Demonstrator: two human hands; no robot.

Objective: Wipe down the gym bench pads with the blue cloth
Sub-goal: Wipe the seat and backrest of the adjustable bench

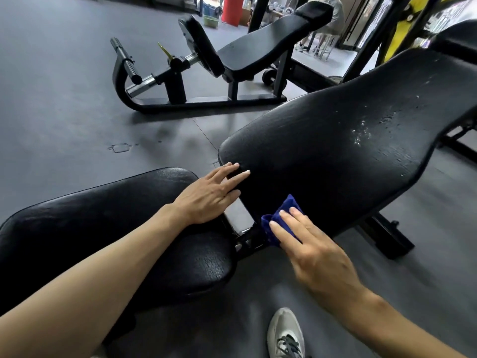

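My right hand (313,250) presses the soft, limp blue cloth (280,215) flat-fingered (bunched, so palm it) against the back pad (335,151); left hand (209,195) rests open.

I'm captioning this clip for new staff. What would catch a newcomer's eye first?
The blue cloth stands out, pressed by the right hand against the near edge of the long black back pad. Next, the white flaking patch higher up that pad. The left hand rests open where the seat pad meets it.
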